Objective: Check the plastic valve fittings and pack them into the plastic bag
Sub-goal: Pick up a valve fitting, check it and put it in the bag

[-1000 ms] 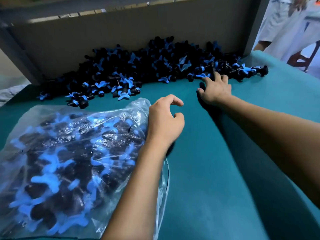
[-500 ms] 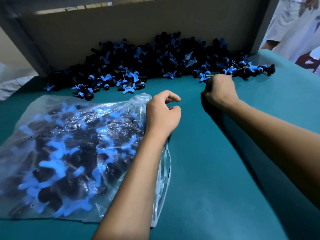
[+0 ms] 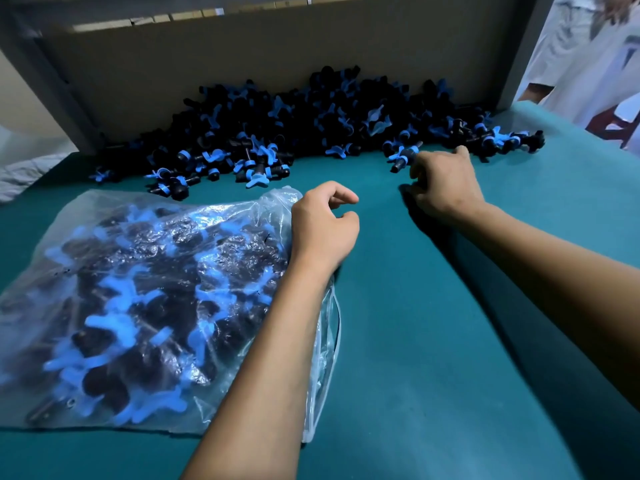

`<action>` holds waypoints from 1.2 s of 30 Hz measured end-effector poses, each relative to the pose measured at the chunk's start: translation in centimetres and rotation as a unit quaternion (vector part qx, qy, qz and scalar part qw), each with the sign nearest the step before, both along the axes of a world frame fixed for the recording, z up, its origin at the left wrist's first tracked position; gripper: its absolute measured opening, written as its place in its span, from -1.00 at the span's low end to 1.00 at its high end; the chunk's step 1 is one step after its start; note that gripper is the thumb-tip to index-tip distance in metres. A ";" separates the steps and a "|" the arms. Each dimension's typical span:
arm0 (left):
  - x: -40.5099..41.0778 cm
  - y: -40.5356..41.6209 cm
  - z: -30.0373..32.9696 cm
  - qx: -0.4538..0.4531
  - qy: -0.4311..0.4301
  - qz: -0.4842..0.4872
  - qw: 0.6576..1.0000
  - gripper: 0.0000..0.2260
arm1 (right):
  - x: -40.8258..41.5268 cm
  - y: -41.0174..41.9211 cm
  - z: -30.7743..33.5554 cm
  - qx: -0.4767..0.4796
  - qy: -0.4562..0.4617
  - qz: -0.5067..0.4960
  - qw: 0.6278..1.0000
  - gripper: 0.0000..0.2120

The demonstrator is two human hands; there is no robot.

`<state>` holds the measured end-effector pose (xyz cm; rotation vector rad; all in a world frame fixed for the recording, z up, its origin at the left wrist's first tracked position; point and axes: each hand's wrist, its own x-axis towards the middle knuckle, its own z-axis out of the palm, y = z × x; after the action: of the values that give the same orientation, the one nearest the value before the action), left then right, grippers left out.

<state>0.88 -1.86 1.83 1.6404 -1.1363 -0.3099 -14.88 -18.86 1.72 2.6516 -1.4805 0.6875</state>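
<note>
Head view: right hand [image 3: 446, 181] curled at pile [image 3: 311, 123] edge, hold unclear; left hand [image 3: 323, 230] loosely curled, empty, at bag [image 3: 138, 289] mouth. Risks: fitting [image 3: 403, 155] slipping, mouth sagging shut.

We are at a packing bench in a small factory or workshop. The teal cloth-covered worktable [image 3: 433, 341] fills most of our view, and at its far edge a bare cardboard board [image 3: 277, 64] stands upright as a backstop between grey metal frame posts [image 3: 519, 50]. Against it lies a loose heap of identical black-and-blue plastic valve fittings [image 3: 311, 126], bulk parts rather than household goods. On the near left a clear plastic bag [image 3: 138, 289] is already stuffed with the same fittings. At the far right, beyond the table, someone in a white work coat [image 3: 588, 57] stands by another station.
</note>
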 end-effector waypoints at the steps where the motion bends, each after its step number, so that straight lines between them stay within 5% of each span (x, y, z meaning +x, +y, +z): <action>1: 0.0 0.0 0.0 -0.001 0.001 -0.001 1.000 -0.77 | 0.0 0.5 0.1 0.005 -0.033 0.007 0.999 -0.78; 3: 0.0 0.1 0.0 0.000 0.002 -0.004 1.000 -0.77 | 0.0 1.4 0.0 -0.011 -0.068 -0.007 0.998 -0.69; 7: 0.1 0.1 -0.1 0.004 0.005 -0.003 1.000 -0.76 | -0.3 2.2 -0.8 0.020 0.021 -0.111 0.993 -0.63; 10: 0.2 0.1 -0.2 0.013 0.010 -0.007 1.000 -0.77 | -0.1 2.8 -0.6 0.055 -0.060 -0.021 0.996 -0.74; 12: 0.3 0.0 -0.4 0.020 0.018 -0.006 1.000 -0.79 | 0.5 4.1 -0.1 0.106 -0.198 0.036 0.974 -0.81; 13: 0.4 -0.2 -0.4 0.021 0.025 -0.004 0.999 -0.82 | 1.1 5.1 0.3 0.176 -0.310 0.060 0.932 -0.84; 16: 0.3 -0.3 -0.4 0.022 0.076 -0.005 0.997 -0.82 | 2.6 7.9 0.7 0.417 -0.582 0.116 0.689 -0.84; 18: 0.3 -0.2 -0.5 0.033 0.103 -0.017 0.994 -0.79 | 2.8 8.9 0.2 0.463 -0.609 0.125 0.632 -0.81; 26: 0.0 0.1 -0.2 0.037 0.223 -0.070 0.971 -0.93 | 2.2 9.1 -1.5 0.448 -0.578 0.183 0.656 -0.82; 36: -0.2 0.3 -0.2 0.061 0.226 -0.127 0.964 -0.82 | 2.1 9.0 -1.5 0.429 -0.606 0.191 0.642 -0.80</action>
<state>0.69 -1.55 1.66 1.4264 -0.9839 -0.8888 -12.77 -9.83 0.23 3.2629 -1.5764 2.9210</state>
